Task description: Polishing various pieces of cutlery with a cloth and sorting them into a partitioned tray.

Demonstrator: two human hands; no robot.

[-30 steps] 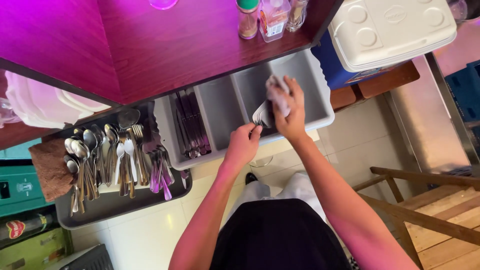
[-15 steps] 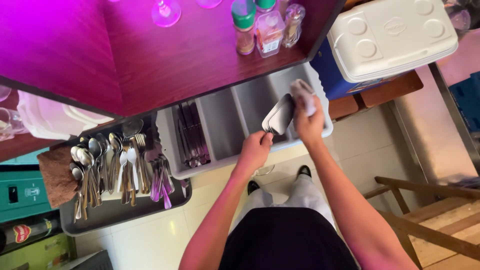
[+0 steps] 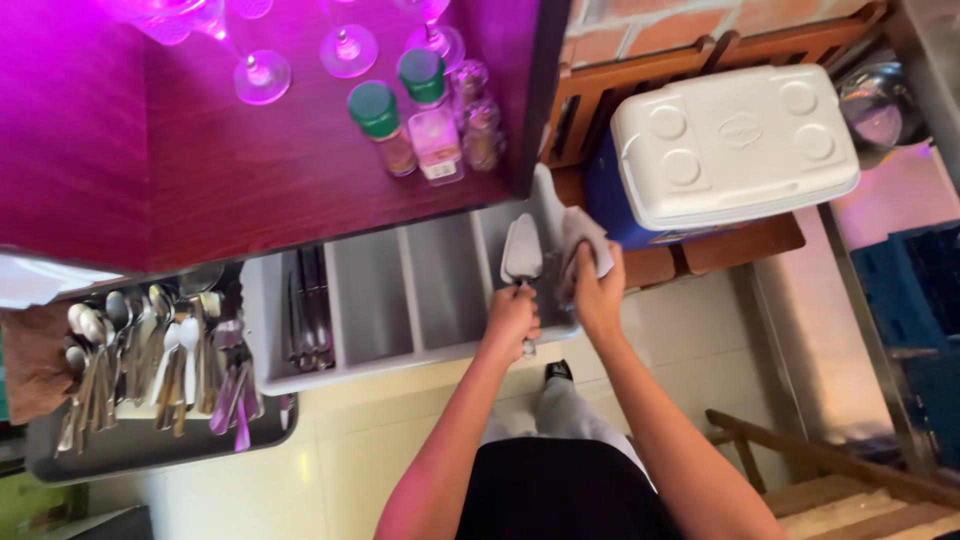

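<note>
Cloth (image 3: 583,243), pale and crumpled in the right hand (image 3: 597,300), should wipe flat along the triangular steel server (image 3: 522,250) gripped by the left hand (image 3: 511,318).

The left hand (image 3: 510,320) and the right hand (image 3: 598,295) were close together over the right end of the cutlery tray (image 3: 400,300). The server (image 3: 522,250) stood in the left hand, just left of the cloth (image 3: 582,240) in the right hand. Some knives (image 3: 305,310) lay in the tray, well left of the hands. Farther left sat a flat tray (image 3: 150,450) with spoons (image 3: 120,350) on it. Jars (image 3: 420,120) stood on the surface (image 3: 200,170) beyond the hands. A cooler box (image 3: 730,150) sat to the right of them.
</note>
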